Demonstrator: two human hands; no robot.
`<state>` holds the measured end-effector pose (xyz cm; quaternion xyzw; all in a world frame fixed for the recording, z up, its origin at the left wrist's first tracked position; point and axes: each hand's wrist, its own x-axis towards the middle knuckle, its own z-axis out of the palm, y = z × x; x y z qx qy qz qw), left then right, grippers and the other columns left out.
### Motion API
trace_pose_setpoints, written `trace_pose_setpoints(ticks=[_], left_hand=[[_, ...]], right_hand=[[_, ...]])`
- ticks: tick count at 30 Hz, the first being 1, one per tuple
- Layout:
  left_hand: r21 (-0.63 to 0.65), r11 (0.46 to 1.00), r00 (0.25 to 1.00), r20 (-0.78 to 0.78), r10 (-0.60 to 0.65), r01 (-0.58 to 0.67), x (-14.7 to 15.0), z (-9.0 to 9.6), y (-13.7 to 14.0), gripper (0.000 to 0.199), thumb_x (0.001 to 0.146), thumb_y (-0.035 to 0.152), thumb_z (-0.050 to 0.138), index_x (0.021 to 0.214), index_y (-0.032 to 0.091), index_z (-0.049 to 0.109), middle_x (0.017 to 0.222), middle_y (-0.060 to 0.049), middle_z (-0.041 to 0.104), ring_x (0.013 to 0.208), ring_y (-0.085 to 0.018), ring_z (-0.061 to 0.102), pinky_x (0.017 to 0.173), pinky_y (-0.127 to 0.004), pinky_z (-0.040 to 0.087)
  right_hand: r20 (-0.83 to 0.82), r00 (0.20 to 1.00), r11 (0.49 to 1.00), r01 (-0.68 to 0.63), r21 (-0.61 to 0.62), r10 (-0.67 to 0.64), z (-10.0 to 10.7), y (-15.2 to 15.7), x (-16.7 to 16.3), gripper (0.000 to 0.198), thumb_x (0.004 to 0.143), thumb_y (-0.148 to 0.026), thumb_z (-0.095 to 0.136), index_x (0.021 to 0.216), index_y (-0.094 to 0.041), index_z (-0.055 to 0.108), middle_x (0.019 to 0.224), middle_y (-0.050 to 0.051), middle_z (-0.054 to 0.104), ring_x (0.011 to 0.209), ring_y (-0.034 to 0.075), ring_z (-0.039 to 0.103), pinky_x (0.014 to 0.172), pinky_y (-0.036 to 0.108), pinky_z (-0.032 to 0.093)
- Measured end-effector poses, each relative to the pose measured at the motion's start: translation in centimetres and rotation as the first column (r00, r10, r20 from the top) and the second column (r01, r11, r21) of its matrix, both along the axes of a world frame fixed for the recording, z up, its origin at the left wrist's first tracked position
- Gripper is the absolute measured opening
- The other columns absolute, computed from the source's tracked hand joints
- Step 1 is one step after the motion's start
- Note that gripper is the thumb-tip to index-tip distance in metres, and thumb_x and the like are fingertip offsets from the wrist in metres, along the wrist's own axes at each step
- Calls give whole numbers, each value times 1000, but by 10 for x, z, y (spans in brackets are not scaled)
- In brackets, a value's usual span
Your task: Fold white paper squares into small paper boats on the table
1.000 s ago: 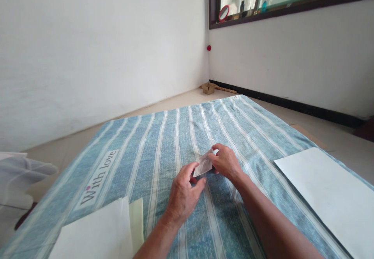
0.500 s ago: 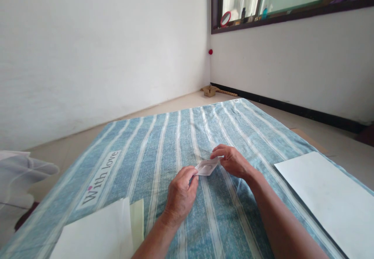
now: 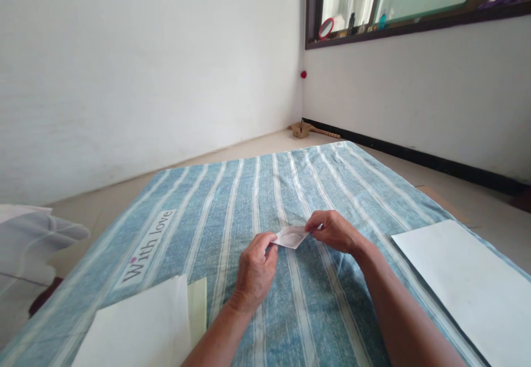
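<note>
Where the blue-and-white striped cloth (image 3: 232, 212) ends on the left, gauzy white fabric (image 3: 31, 251) bunches beside it. Further right, a printed "With love" panel (image 3: 143, 251) runs along the cloth's left part, and nearer the wearer, on the cloth's near left, lie overlapping white paper sheets (image 3: 141, 323) with a pale yellow-green sheet (image 3: 198, 307) showing from beneath at their right edge. Over the middle of the cloth, the left hand (image 3: 256, 265) pinches the left end of a small whitish slip (image 3: 291, 237) between thumb and forefinger, the other fingers curled together; whether the slip is paper or thin plastic cannot be told. Its long axis runs roughly crosswise, the right end a little farther from the wearer, and one corner points back towards the wearer; a curved outline shows on its face. Beyond the cloth's far edge, a small cardboard box (image 3: 301, 130) sits on the floor. The right hand (image 3: 333, 231), over the cloth's middle, pinches the slip's right end with thumb and fingertips. As judged here, picking up the slip is done and both ends are secured; release is not yet done. On the cloth's right side, a large white sheet (image 3: 460, 284) lies flat, apart from both hands.
</note>
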<state>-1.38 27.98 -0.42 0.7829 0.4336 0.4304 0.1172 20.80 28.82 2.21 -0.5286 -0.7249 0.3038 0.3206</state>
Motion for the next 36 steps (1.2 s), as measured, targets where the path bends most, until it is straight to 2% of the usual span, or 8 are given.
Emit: trace_pose_setpoints(ticks=[7, 10, 12, 15, 17, 22, 27, 36], left_hand=[[-44, 997, 997, 31, 64, -63, -1, -1, 1, 19, 81, 11, 48, 92, 19, 61, 82, -4, 69, 74, -17, 68, 65, -27, 54], [-65, 992, 991, 75, 111, -107, -1, -5, 2, 28, 81, 13, 50, 107, 18, 58, 96, -8, 70, 77, -17, 69, 60, -26, 55], [-93, 986, 984, 106, 145, -135, -1, -9, 3, 35, 81, 15, 51, 116, 16, 54, 106, -11, 69, 81, -18, 69, 59, -27, 56], [-97, 984, 984, 78, 158, -150, -3, -15, 5, 32, 81, 19, 52, 112, 15, 56, 97, -11, 71, 78, -20, 70, 59, -29, 56], [-49, 989, 989, 43, 139, -136, -4, -18, 7, 27, 81, 20, 51, 107, 16, 59, 92, -10, 72, 77, -21, 70, 55, -28, 56], [77, 991, 994, -32, 108, -106, -8, -23, 11, 20, 81, 19, 51, 98, 17, 61, 97, -10, 72, 84, -22, 71, 68, -32, 59], [159, 980, 987, -83, 135, -121, -9, -24, 13, 19, 79, 17, 51, 93, 21, 63, 96, -9, 73, 90, -23, 71, 77, -34, 59], [228, 965, 980, -120, 161, -131, -8, -23, 11, 19, 78, 14, 51, 92, 21, 61, 92, -8, 71, 85, -22, 71, 73, -33, 60]], right_hand=[[2, 1000, 1000, 20, -21, -20, 3, -4, 0, 24, 68, -4, 55, 73, -18, 74, 71, -1, 68, 66, 12, 62, 62, 20, 43], [7, 998, 998, 70, 6, -70, 3, -4, -1, 24, 69, -5, 55, 72, -19, 74, 72, -2, 69, 68, 13, 64, 64, 20, 44], [22, 988, 987, 153, 43, -154, 3, -3, -1, 23, 72, -7, 55, 74, -19, 75, 74, -1, 70, 69, 13, 64, 65, 21, 44], [55, 943, 940, 321, 117, -329, 2, 0, 0, 23, 79, -13, 54, 81, -17, 76, 78, 2, 71, 73, 15, 65, 68, 22, 44], [87, 898, 895, 414, 164, -431, 1, 4, 0, 24, 83, -15, 51, 84, -17, 76, 83, 4, 72, 79, 17, 66, 71, 23, 44], [200, 769, 791, 563, 240, -608, 4, 24, 1, 28, 86, -15, 48, 84, -18, 75, 87, 7, 72, 82, 19, 66, 69, 24, 41], [312, 688, 755, 602, 258, -655, 9, 45, -2, 29, 87, -13, 47, 77, -18, 74, 86, 9, 71, 79, 19, 65, 63, 24, 38], [380, 630, 727, 652, 216, -677, 8, 68, -9, 30, 90, -14, 43, 92, -18, 73, 96, 14, 71, 83, 22, 67, 65, 27, 42]])
